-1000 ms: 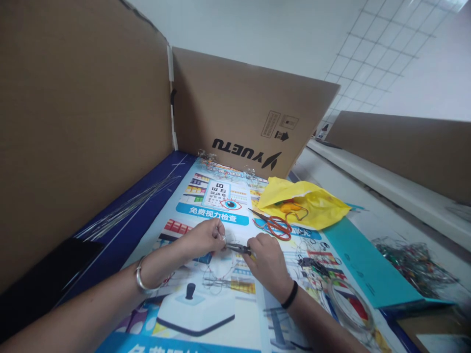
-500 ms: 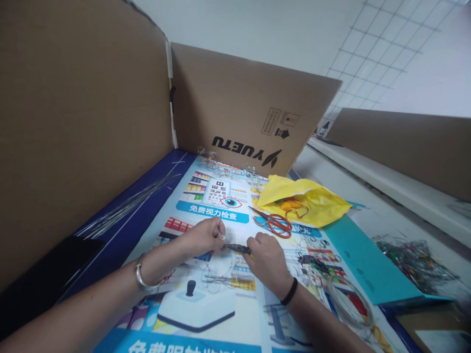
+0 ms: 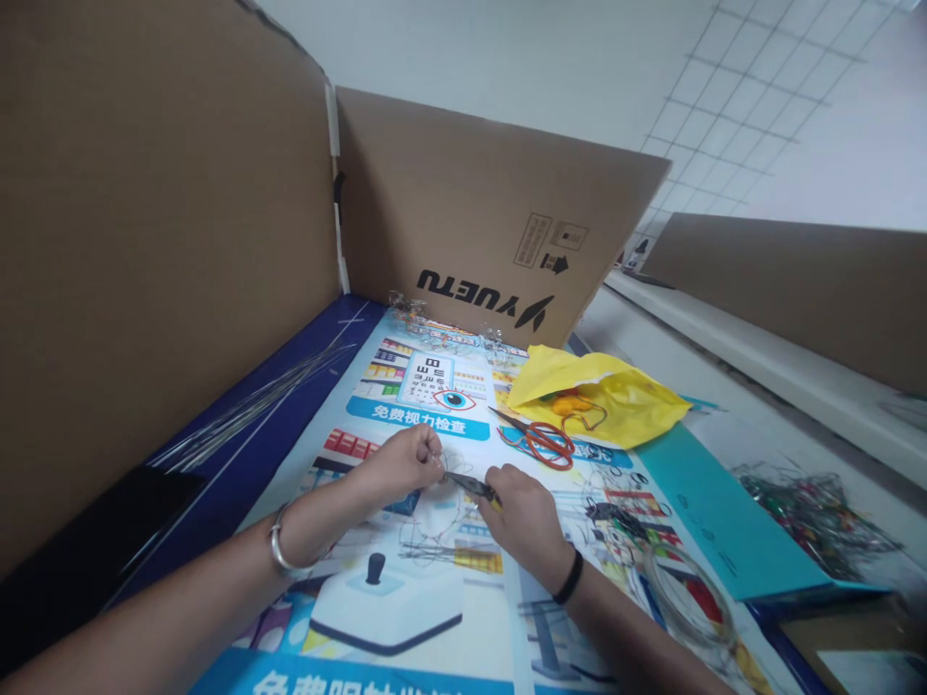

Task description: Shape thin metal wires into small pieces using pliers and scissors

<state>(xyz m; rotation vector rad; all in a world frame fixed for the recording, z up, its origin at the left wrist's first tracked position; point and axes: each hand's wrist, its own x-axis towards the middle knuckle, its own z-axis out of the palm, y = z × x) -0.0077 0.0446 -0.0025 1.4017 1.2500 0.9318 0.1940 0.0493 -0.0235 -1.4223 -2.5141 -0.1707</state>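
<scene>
My right hand point(image 3: 522, 512) is closed round the handles of a pair of pliers point(image 3: 467, 484), whose dark jaws point left. Pinched in the fingers of my left hand point(image 3: 407, 460) is thin wire point(image 3: 438, 521), which curves down in a loop below the fingertips. The tips of the pliers reach the wire right beside my left fingers. Whether the jaws are clamped on it is too small to tell. Under both hands lies a printed poster point(image 3: 412, 603) with a few loose wire pieces on it.
Orange-handled scissors point(image 3: 547, 444) lie beyond my right hand, by a yellow bag point(image 3: 601, 381). Wire coils point(image 3: 685, 594) and a tangled wire pile point(image 3: 818, 507) are at right. Straight wires point(image 3: 253, 405) lie at left. Cardboard panels point(image 3: 470, 203) stand behind and left.
The pliers have tilted slightly, their tips now a little higher by my left fingertips. Both hands have barely shifted and keep their grip. Everything else stays where it was.
</scene>
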